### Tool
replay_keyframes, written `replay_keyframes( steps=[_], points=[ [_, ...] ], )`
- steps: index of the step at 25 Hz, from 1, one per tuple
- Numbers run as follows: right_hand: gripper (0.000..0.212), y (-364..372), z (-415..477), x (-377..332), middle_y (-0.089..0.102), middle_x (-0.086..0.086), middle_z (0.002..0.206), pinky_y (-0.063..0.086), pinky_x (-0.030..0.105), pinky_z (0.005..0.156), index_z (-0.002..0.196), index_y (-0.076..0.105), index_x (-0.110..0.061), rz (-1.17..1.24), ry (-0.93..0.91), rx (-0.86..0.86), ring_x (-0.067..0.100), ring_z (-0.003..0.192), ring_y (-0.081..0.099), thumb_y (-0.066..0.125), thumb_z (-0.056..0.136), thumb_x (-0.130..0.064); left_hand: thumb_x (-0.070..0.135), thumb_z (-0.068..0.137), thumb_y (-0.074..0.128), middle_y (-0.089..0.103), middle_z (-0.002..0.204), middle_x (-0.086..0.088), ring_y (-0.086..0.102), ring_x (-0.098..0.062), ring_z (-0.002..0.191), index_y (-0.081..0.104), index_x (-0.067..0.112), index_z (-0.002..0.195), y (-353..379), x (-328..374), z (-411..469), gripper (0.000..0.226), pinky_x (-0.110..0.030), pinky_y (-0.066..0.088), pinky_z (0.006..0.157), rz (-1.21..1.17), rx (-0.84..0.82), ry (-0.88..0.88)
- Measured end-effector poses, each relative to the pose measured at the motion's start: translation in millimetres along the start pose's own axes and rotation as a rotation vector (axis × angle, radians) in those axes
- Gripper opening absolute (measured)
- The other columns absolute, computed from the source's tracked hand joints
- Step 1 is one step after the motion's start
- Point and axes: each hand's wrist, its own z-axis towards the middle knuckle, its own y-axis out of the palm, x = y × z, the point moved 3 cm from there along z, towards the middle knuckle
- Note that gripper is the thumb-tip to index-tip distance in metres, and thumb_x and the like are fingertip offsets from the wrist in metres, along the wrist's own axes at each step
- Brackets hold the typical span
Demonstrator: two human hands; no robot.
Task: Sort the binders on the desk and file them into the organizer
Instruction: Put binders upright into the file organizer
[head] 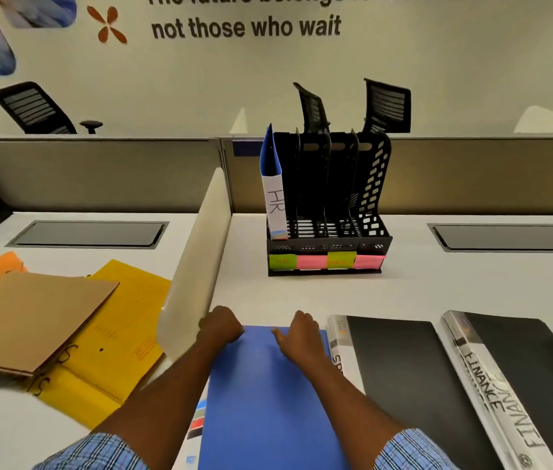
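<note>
The blue binder (268,395) lies flat on the counter (302,293) before the organizer (331,245). Left hand (221,325) and right hand (298,334) curl over its organizer-side edge. Best to lift evenly and read the spine before slotting.

Remote feed, my view: blue binder (268,395) lying flat and closed at near edge of desk (319,293), long side running away from camera. HR binder (273,198), also blue with white spine, standing upright in leftmost slot of black four-slot organizer (336,198), which is sitting toward far side of desk. Green and pink labels (326,261) running along organizer's front. I am seeing black binder (397,368) and FINANCE binder (539,368) lying flat side by side just right of blue binder.
</note>
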Motion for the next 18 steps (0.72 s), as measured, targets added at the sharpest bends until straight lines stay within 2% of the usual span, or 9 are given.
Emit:
replay_keyframes(
  steps=[3,4,6,8,12,15,18],
  points=[
    [0.068,17.8,-20.3,10.4,0.043,0.015,0.138,0.039,0.040,0.102,0.134,0.039,-0.003,-0.018,0.021,-0.085,0.032,0.128,0.042,0.056,0.090,-0.051,0.033,0.080,0.066,0.058,0.122,-0.014,0.059,-0.029,0.110,0.052,0.000,0.121,8.7,-13.6,-7.2,0.055,-0.033,0.048,0.084,-0.050,0.043,-0.052],
    [0.071,21.9,-24.4,12.0,0.040,0.016,0.141,0.037,0.040,0.105,0.137,0.036,-0.002,-0.040,0.013,-0.102,0.032,0.130,0.040,0.056,0.090,-0.052,0.033,0.083,0.063,0.058,0.123,-0.014,0.058,-0.028,0.111,0.053,0.000,0.121,12.1,-15.8,-8.0,0.051,-0.032,0.047,0.086,-0.053,0.023,-0.040],
    [0.074,26.4,-29.7,13.7,0.039,0.016,0.142,0.036,0.040,0.107,0.139,0.035,-0.003,-0.059,-0.010,-0.116,0.032,0.132,0.038,0.056,0.090,-0.053,0.031,0.085,0.061,0.062,0.117,-0.010,0.060,-0.025,0.107,0.060,0.006,0.107,18.3,-19.0,-8.0,0.034,-0.027,0.046,0.082,-0.074,-0.016,-0.006],
    [0.074,27.6,-31.4,14.2,0.039,0.016,0.141,0.035,0.040,0.108,0.139,0.035,-0.002,-0.054,-0.026,-0.131,0.031,0.131,0.038,0.056,0.089,-0.053,0.027,0.082,0.065,0.062,0.115,-0.010,0.061,-0.025,0.104,0.059,0.006,0.101,19.0,-24.3,-9.8,0.029,-0.027,0.048,0.080,-0.178,-0.044,-0.056],
    [0.077,29.0,-32.1,13.2,0.038,0.014,0.145,0.032,0.045,0.110,0.142,0.033,-0.006,-0.047,-0.040,-0.167,0.032,0.135,0.034,0.054,0.089,-0.057,0.010,0.083,0.062,0.052,0.129,-0.022,0.053,-0.034,0.118,0.046,-0.006,0.127,13.1,-28.6,-10.5,0.049,-0.036,0.045,0.094,-0.435,-0.016,-0.155],
    [0.077,31.1,-32.5,12.8,0.030,0.012,0.152,0.025,0.050,0.114,0.148,0.028,-0.014,-0.089,-0.045,-0.190,0.035,0.141,0.024,0.049,0.090,-0.059,0.005,0.086,0.059,0.048,0.133,-0.025,0.050,-0.036,0.121,0.041,-0.009,0.131,4.3,-28.1,-12.4,0.051,-0.036,0.044,0.094,-0.516,-0.016,-0.158],
    [0.071,32.2,-32.9,11.7,0.028,0.014,0.152,0.024,0.052,0.113,0.146,0.034,-0.020,-0.118,-0.037,-0.181,0.037,0.141,0.022,0.045,0.090,-0.063,0.005,0.080,0.068,0.051,0.129,-0.024,0.053,-0.036,0.118,0.037,-0.009,0.131,-5.1,-28.2,-17.6,0.061,-0.038,0.046,0.091,-0.641,-0.018,-0.138]
  ],
)
